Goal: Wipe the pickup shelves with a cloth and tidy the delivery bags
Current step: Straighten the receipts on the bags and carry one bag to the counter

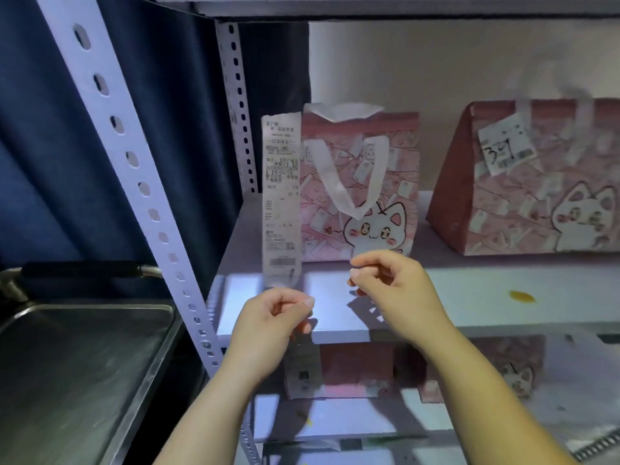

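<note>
Tidying of the bags seems to be the step in hand, since no cloth shows anywhere. On the shelf (469, 307) two pink cat-printed delivery bags stand toward the back edge: the left bag (385, 182) near the back left corner, upright with its white handle flopped forward, and the right bag (536, 203) well apart toward the right edge, carrying a label (505, 146) with a handwritten number. A long receipt (281, 196) is fixed at the left bag's top left corner and trails down past the shelf's front edge, where it would snag or hide under a wipe. The left hand (271, 320) has its fingers curled, thumb and forefinger meeting at the receipt's blurred lower end, apparently pinching it to pull it straight. The right hand (392, 286) hovers over the front edge just before the left bag, fingertips drawn together with nothing visible between them. A yellow spot (521, 296) near the front edge, toward the right, still needs wiping.
</note>
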`<state>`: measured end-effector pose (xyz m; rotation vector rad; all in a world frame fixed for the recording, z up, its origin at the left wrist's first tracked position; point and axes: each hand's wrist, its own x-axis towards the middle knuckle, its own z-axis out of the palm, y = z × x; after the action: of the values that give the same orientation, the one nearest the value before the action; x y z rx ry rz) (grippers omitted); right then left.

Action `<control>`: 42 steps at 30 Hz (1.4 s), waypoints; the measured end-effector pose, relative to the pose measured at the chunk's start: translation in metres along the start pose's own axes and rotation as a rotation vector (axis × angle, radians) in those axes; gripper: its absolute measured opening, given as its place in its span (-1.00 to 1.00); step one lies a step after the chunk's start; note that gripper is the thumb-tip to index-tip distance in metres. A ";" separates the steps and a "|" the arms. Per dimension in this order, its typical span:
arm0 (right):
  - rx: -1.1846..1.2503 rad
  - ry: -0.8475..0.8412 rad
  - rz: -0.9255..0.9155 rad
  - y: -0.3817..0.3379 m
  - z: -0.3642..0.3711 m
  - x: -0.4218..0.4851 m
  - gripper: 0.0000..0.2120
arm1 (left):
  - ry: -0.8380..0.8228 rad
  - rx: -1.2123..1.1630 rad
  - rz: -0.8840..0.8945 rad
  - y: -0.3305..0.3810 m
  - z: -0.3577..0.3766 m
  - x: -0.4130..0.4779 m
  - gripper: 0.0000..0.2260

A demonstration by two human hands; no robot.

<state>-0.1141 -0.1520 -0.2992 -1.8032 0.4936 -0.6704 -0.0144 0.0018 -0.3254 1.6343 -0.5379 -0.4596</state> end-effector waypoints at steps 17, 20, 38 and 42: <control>-0.098 0.146 -0.022 0.034 -0.178 0.000 -0.89 | -0.137 -0.086 0.158 0.056 0.156 0.033 -0.97; -0.092 0.100 -0.040 0.044 -0.218 0.017 -0.90 | -0.089 -0.058 0.197 0.064 0.197 0.044 -0.97; -0.209 0.001 -0.204 0.073 -0.329 0.088 -0.79 | 0.279 0.583 0.408 0.082 0.299 0.119 -0.49; -0.215 0.004 -0.214 0.072 -0.330 0.088 -0.77 | 0.290 0.574 0.416 0.082 0.298 0.114 -0.50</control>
<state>-0.2658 -0.4653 -0.2696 -2.0777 0.3900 -0.7909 -0.1022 -0.3129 -0.2814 2.0168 -0.8118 0.2670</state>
